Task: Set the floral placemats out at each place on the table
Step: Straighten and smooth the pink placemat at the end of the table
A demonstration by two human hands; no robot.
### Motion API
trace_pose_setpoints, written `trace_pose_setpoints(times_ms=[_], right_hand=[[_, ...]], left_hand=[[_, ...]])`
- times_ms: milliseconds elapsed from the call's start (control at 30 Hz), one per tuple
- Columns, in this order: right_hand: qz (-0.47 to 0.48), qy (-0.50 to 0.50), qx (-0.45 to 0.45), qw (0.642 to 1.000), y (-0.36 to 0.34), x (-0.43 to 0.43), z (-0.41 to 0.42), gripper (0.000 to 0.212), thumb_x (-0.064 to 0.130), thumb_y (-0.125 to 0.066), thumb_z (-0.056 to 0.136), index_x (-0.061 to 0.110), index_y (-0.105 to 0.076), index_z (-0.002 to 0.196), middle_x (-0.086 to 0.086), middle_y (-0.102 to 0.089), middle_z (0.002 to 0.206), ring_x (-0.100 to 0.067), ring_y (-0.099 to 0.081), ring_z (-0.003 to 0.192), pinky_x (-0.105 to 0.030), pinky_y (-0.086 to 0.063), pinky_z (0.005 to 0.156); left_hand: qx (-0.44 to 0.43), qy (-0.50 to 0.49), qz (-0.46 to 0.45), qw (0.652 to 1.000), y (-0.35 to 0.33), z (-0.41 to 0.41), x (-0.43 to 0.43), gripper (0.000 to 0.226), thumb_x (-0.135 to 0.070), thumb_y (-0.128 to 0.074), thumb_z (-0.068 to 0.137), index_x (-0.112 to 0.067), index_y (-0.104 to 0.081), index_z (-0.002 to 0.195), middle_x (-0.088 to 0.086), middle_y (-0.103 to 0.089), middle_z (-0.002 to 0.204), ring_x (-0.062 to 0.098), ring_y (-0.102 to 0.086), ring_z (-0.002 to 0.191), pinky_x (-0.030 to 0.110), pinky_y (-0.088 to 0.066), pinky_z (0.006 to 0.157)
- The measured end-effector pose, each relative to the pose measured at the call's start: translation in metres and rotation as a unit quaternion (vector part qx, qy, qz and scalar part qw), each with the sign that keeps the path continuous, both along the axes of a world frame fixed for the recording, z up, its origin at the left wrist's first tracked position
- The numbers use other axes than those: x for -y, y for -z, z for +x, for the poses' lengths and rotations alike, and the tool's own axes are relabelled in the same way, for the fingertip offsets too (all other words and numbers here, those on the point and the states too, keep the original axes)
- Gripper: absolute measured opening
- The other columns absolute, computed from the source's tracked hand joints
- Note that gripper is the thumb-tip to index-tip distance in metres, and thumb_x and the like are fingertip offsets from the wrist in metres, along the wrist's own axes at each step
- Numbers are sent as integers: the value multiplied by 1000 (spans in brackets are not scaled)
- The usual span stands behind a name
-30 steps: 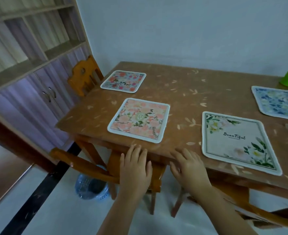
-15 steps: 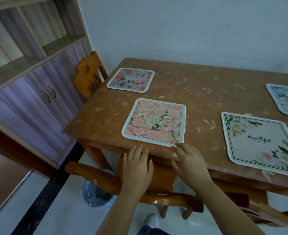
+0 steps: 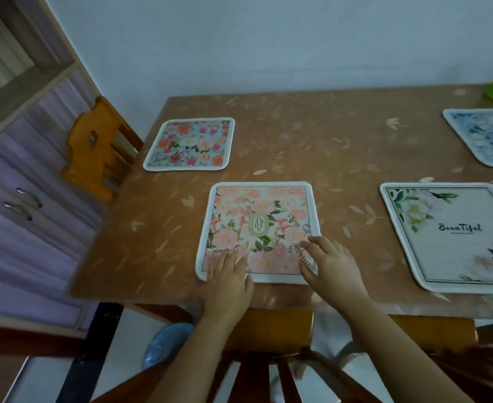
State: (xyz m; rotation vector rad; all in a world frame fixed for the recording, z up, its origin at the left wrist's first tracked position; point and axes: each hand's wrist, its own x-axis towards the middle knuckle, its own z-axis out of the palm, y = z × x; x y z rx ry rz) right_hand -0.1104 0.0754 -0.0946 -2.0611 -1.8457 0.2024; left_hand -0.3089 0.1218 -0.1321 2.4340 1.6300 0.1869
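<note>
Both hands flat, fingers spread, grasping nothing: left hand [image 3: 229, 274], right hand [image 3: 331, 266] pressing pink placemat [image 3: 258, 228] near edge. Slide square to surface [image 3: 312, 146] edge, light even pressure.

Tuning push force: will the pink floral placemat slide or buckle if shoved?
Pink floral placemat lies flat, thin, soft-edged: probably floppy and light. The table looks glossy, so it likely slides easily. Both hands, left hand and right hand, press it flat.

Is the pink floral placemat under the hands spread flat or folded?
Spread flat: the pink floral placemat shows its whole white border, with left hand and right hand resting on it.
</note>
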Motion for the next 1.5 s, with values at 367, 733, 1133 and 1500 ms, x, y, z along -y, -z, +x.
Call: trace_pose_setpoints(times_ms=[367,733,1133,1500], right_hand=[[-84,11,14,996,41,-20,12,41,31,-57,83,16,-53,120,-5,-56,124,-26,-49,113,-39,-35,98],[-109,-27,1,994,83,-20,-8,52,39,-66,73,15,-53,118,-9,-53,126,-30,-43,122,-46,-38,98],[-79,-47,-50,995,85,-25,3,41,40,-74,69,19,-67,103,-11,-59,119,-32,-48,116,-49,-52,81],[-24,-72,-93,993,84,-18,-1,25,18,-75,71,6,-69,91,-18,-64,98,-36,-59,94,-48,-54,74]], left_hand=[[10,82,-24,996,46,5,-40,47,-34,-48,90,-16,-41,132,5,-34,146,22,-20,137,43,-13,112],[11,148,-10,989,72,-5,-38,55,-47,-66,75,-16,-56,119,10,-48,136,30,-35,131,52,-28,104],[46,133,9,990,73,-1,-38,42,-33,-71,75,-11,-63,109,12,-58,126,32,-47,122,59,-36,98],[113,105,-5,988,67,0,-40,53,-48,-37,83,-10,-69,99,12,-63,118,32,-52,117,57,-39,96]])
